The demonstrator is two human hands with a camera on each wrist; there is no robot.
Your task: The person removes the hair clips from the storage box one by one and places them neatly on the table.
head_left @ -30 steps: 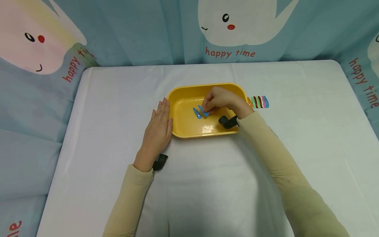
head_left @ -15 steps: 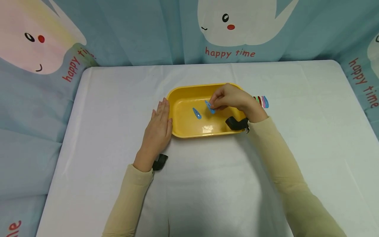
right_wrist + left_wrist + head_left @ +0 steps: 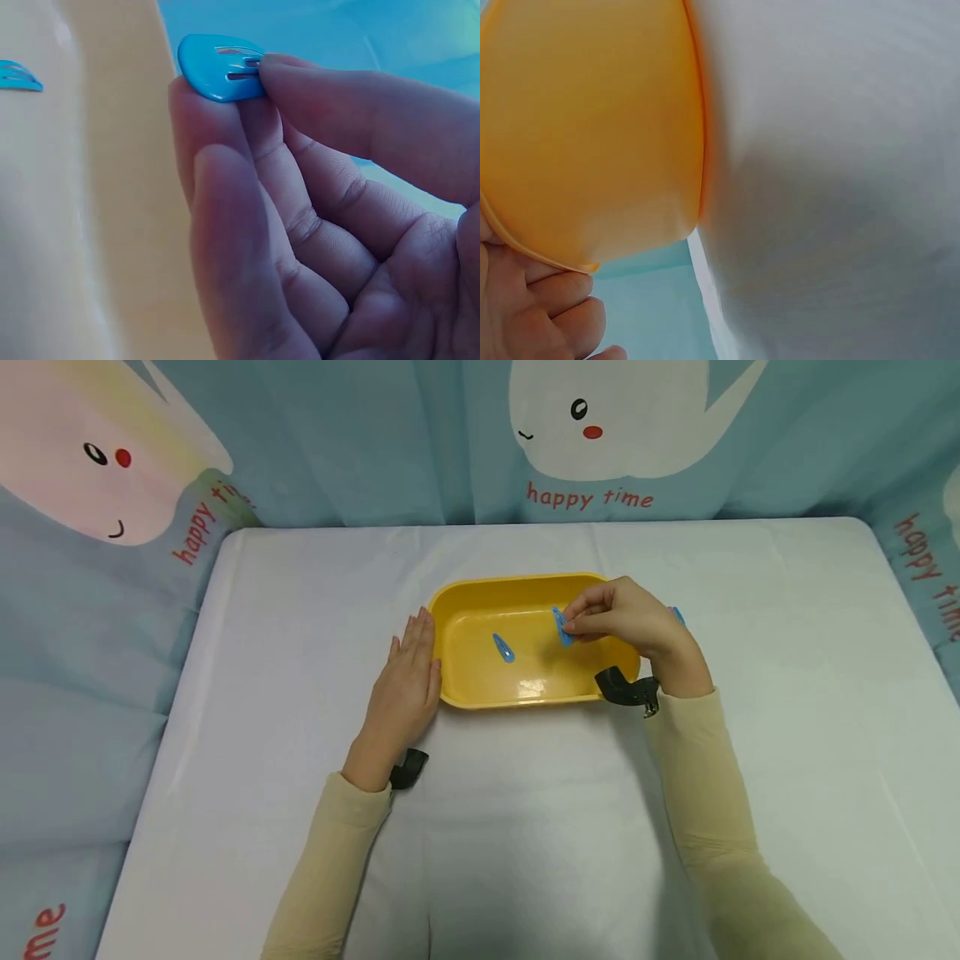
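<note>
Between thumb and fingers, my right hand (image 3: 637, 622) pinches a blue snap hair clip (image 3: 562, 626) over the right part of a yellow tray (image 3: 480, 700). The right wrist view shows that hair clip (image 3: 221, 69) close up, its wide end pointing away from the thumb. A second blue hair clip (image 3: 503, 647) lies on the tray floor, left of the middle. My left hand (image 3: 403, 681) rests with straight fingers along the tray's left end; in the left wrist view its fingers (image 3: 562, 300) are at the rim.
Right of the tray, the end of a blue clip (image 3: 678, 615) shows past my right hand, which hides the others beside it. A white cloth (image 3: 525, 827) covers the table. Blue curtains (image 3: 375, 443) with printed whales hang behind and at the sides.
My right hand has lifted the held hair clip from beside the other one and carried it to the right across the tray. The left hand stays at the tray's end.
</note>
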